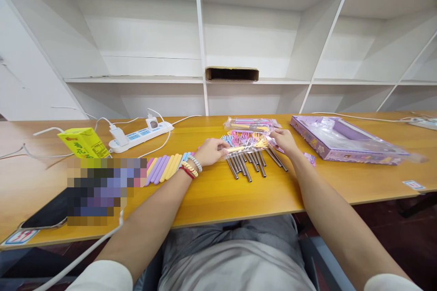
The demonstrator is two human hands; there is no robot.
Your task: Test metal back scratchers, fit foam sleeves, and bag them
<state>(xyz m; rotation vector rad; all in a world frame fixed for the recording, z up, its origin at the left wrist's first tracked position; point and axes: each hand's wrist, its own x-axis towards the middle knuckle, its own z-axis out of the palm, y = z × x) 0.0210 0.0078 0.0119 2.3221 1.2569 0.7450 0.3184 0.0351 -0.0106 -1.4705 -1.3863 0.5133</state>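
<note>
My left hand [212, 151] pinches the left end of a clear plastic bag [235, 149] with a yellow hand-shaped back scratcher in it. At the bag's other end, the fingers of my right hand [286, 141] are closed on it. Under the bag lie several back scratcher heads [243, 136] in blue, pink, purple and yellow, their metal rods [248, 173] pointing toward me. Just behind, more bagged scratchers [251, 123] are stacked. Left of my left hand is a row of pastel handles [164, 169], partly hidden by my wrist.
On the right stands a purple open box [344, 154] with clear plastic inside. A white power strip [141, 137], cables and a yellow-green carton [84, 143] are at left. A dark phone [48, 211] lies near the front edge. White shelves hold a cardboard box [232, 74].
</note>
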